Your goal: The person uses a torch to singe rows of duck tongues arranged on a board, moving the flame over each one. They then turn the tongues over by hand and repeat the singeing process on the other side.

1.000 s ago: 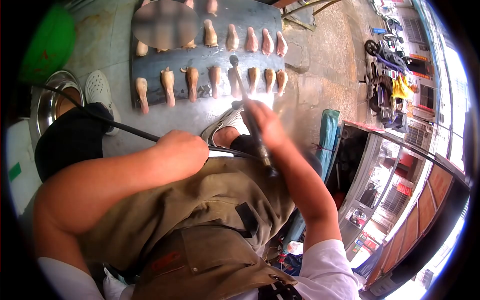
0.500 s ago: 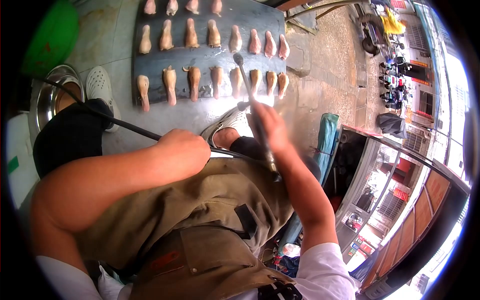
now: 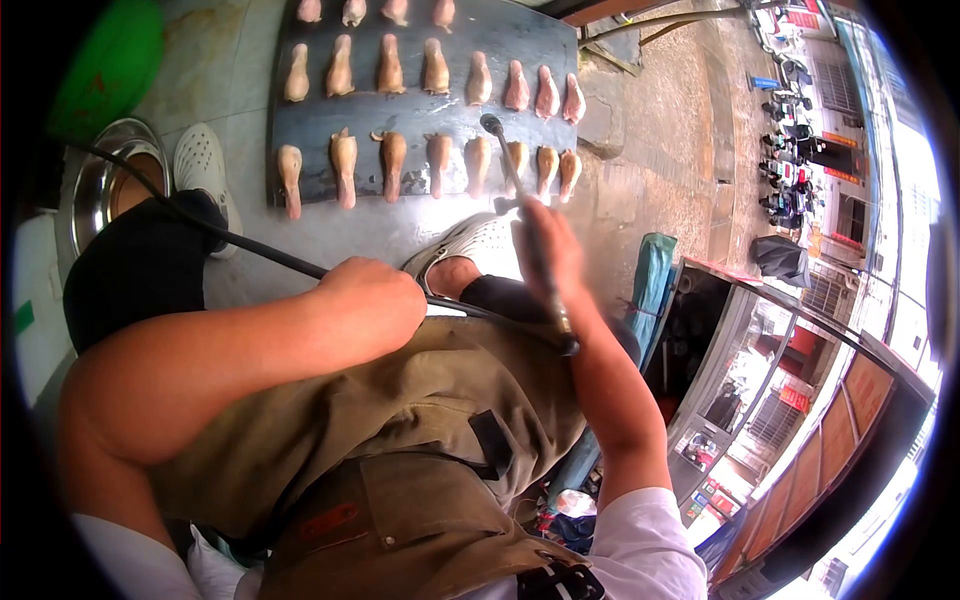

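My right hand [image 3: 552, 250] is wrapped round the handle of a metal torch [image 3: 510, 160], whose round nozzle points up over the front of a dark metal board [image 3: 330, 118]. Several drumsticks [image 3: 392, 160] lie in rows on this board; some in the near row look browner, while others are pale pink. The nozzle is above the gap between the middle and near rows, towards the right. Across my lap, my left hand [image 3: 372, 292] is closed round a black hose [image 3: 270, 256].
At the left are a green tub [image 3: 108, 65] and a steel basin [image 3: 90, 205]. White clogs [image 3: 200, 165] are on my feet below the board. A teal rolled cloth [image 3: 652, 275] and a glass-fronted cabinet [image 3: 745, 350] stand at right. Parked scooters [image 3: 785, 175] are farther off.
My right hand and the torch have moved slightly to the right. My left hand stays on the hose. The board appears shifted a little to the right in view.
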Available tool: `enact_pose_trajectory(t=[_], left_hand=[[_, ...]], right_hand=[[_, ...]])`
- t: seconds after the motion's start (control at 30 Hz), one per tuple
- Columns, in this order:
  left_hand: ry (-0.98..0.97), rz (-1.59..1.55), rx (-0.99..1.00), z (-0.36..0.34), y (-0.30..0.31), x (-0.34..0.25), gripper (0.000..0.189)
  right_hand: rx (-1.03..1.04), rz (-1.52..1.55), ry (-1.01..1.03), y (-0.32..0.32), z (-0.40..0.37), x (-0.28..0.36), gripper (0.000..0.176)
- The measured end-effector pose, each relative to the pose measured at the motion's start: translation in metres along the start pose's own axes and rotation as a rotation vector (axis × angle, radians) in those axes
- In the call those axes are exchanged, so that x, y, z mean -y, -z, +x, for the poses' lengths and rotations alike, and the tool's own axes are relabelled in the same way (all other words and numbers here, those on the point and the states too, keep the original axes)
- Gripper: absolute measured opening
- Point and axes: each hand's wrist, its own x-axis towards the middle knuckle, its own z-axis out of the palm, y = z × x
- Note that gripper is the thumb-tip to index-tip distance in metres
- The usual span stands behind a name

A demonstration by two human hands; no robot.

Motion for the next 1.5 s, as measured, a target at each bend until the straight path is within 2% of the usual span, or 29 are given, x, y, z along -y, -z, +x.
enact_pose_trajectory(t=[0.07,0.13,0.23,0.43,0.7,0.83,0.9,1.03,1.13,1.43,1.5], left_hand=[[0.002,-0.004,-0.003,-0.001,0.002,0.0,0.018],[0.004,-0.005,-0.009,-0.001,0.002,0.0,0.017],[-0.006,-0.006,-0.022,-0.002,0.003,0.002,0.015],[-0.006,-0.015,-0.067,-0.003,0.006,0.001,0.014],[-0.013,-0.063,-0.092,-0.003,0.016,-0.002,0.014],[-0.023,-0.093,-0.075,-0.001,0.023,-0.003,0.014],[-0.036,-0.041,-0.132,0.0,0.024,-0.004,0.015],[-0.067,-0.026,-0.247,0.002,0.018,-0.003,0.016],[-0.075,-0.029,-0.257,0.0,0.025,-0.004,0.014],[-0.075,-0.106,-0.351,0.01,0.033,-0.008,0.009],[-0.066,-0.13,-0.378,0.009,0.036,-0.008,0.009]], right_hand=[[-0.047,-0.009,-0.002,-0.006,-0.002,-0.008,0.032],[-0.14,0.268,-0.279,-0.022,-0.014,-0.025,0.027],[-0.178,0.292,-0.3,-0.027,-0.021,-0.046,0.037],[-0.156,-0.078,-0.024,0.013,0.023,0.001,0.034],[-0.166,-0.096,-0.042,0.021,0.047,0.004,0.031],[-0.104,-0.149,-0.073,0.033,0.065,0.006,0.03],[-0.077,-0.152,-0.13,0.039,0.073,0.005,0.03],[-0.045,-0.068,-0.13,0.047,0.087,-0.011,0.029],[-0.058,0.163,-0.218,0.045,0.099,-0.025,0.027],[0.062,0.377,-0.32,0.055,0.154,-0.033,0.035],[0.087,0.337,-0.349,0.058,0.168,-0.024,0.035]])
